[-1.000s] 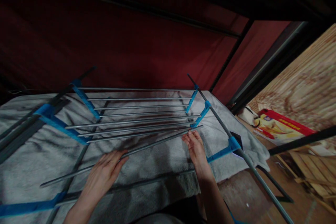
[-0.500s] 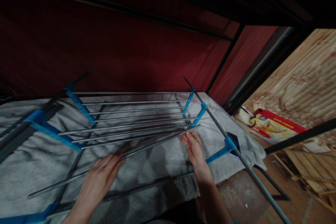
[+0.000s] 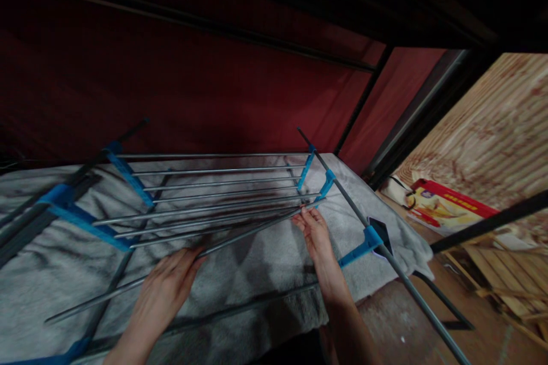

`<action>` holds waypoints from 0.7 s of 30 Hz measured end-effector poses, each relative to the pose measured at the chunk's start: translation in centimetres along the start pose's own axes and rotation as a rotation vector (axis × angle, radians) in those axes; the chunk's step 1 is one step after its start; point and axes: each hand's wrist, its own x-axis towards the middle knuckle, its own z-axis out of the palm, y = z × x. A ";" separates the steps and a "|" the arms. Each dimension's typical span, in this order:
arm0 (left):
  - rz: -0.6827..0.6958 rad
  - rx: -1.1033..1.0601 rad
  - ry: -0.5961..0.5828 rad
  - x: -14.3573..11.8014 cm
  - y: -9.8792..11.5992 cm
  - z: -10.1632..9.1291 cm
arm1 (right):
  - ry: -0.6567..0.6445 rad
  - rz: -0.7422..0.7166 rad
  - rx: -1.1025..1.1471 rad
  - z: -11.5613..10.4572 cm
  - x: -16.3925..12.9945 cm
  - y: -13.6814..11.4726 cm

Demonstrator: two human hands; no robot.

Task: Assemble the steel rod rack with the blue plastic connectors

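Note:
A loose grey metal tube (image 3: pixel 252 232) slants across the front of a rack frame, its right end higher in view than its left. My left hand (image 3: pixel 166 285) is closed over the tube left of its middle. Near the right end, my right hand (image 3: pixel 314 229) pinches it between thumb and fingers. That end lies close to a blue plastic bracket (image 3: pixel 326 185). Behind the tube, several metal rods (image 3: pixel 222 187) span between blue brackets on the left and right. A further blue bracket (image 3: pixel 359 251) sits on the right side pole (image 3: pixel 405 278), right of my right forearm.
Grey fleecy cloth (image 3: pixel 34 279) lies under the rack. A phone (image 3: pixel 380 235) rests on it beside the right pole. Beyond are a red and yellow box (image 3: pixel 449 205) and wooden slats (image 3: pixel 509 274) on the floor. A dark red wall (image 3: pixel 192 85) stands behind.
The tube's right end has shifted slightly toward the blue bracket on the right. Both hands keep their hold, and the view has tilted a little.

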 end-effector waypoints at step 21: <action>0.006 0.065 0.073 2.4 0.5 0.3 | -0.071 -0.033 0.028 1.3 1.8 -0.9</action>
